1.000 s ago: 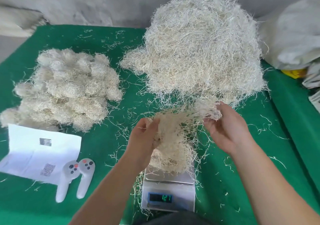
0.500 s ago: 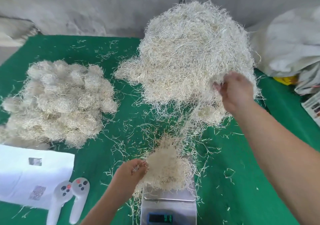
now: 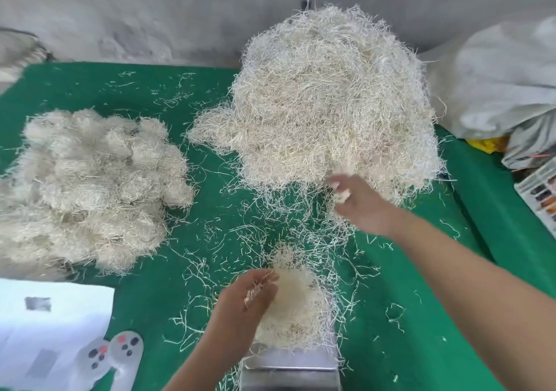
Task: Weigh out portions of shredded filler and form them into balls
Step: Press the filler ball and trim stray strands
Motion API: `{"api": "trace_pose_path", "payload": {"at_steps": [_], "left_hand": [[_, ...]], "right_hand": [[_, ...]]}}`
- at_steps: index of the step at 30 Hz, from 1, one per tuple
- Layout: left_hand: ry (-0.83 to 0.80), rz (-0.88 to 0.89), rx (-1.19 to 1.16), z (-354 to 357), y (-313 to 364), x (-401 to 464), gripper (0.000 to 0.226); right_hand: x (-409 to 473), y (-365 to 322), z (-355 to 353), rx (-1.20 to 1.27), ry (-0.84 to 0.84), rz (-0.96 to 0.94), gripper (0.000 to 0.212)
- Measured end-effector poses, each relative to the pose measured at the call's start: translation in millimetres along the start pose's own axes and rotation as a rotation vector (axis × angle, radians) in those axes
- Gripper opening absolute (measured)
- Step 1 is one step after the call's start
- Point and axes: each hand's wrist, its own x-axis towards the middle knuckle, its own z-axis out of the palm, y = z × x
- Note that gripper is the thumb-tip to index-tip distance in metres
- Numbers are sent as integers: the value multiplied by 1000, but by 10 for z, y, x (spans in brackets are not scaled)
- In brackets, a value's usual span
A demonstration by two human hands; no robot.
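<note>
From the head camera, the green table (image 3: 186, 240) ran away toward a grey wall. At about one o'clock sat the big heap of shredded filler (image 3: 331, 99), loose and tall. The right hand (image 3: 359, 202) was at the heap's near edge, fingers curled around a small pale tuft of filler (image 3: 341, 193); the hand was blurred, so how tightly it pinched I could only guess at, though strands did show between the fingers. At six o'clock stood the scale (image 3: 288, 369), only its steel pan in sight, with a portion of filler (image 3: 296, 306) mounded on it. The left hand (image 3: 249, 303) lay against the left side of that portion, fingers relaxed and slightly spread, touching the strands rather than closing on them. At nine o'clock lay the pile of finished balls (image 3: 87, 186), heaped together. Stray strands littered the cloth between heap and scale. At seven o'clock were a white sheet of paper (image 3: 54, 327) and, overlapping its right edge, a pair of white controllers (image 3: 117, 354). A pale sack (image 3: 499, 81) slumped at two o'clock.
</note>
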Motion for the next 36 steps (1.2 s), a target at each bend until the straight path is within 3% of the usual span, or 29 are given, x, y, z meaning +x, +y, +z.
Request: {"api": "trace_pose_path", "payload": {"at_steps": [2,4,7,9,11,14,16,18,20,26,33,36], "left_hand": [[50,59,-164,-9,76,11,17],[118,60,-372,-3,125,34,23],[80,-60,-679,16,220,113,21],[60,-71,-701,42,279,151,21],[105,-45,-590,85,296,183,23],[135,-12,-502,152,310,210,17],[70,-28,-528,167,330,206,9],[-34,-2,-461,154,325,193,31],[-82,40,-314,130,302,181,29],[-30,64,-45,-21,55,187,33],[-33,-55,274,-13,-106,156,40],[-13,-69,310,0,-95,141,45]], "right_hand": [[-232,58,316,-226,-334,-17,89],[-366,87,561,-373,-444,-26,94],[-461,20,669,-291,-405,-42,53],[-532,-60,646,-86,-391,-56,21],[-618,-185,605,219,-324,-57,10],[-721,-277,615,588,-263,17,43],[-757,-285,678,555,-211,-49,27],[-755,-267,718,507,-119,-72,22],[-733,-208,675,563,-39,-18,21],[-660,65,446,675,18,173,17],[-391,159,169,995,19,370,15],[-236,187,102,1169,64,460,8]]}}
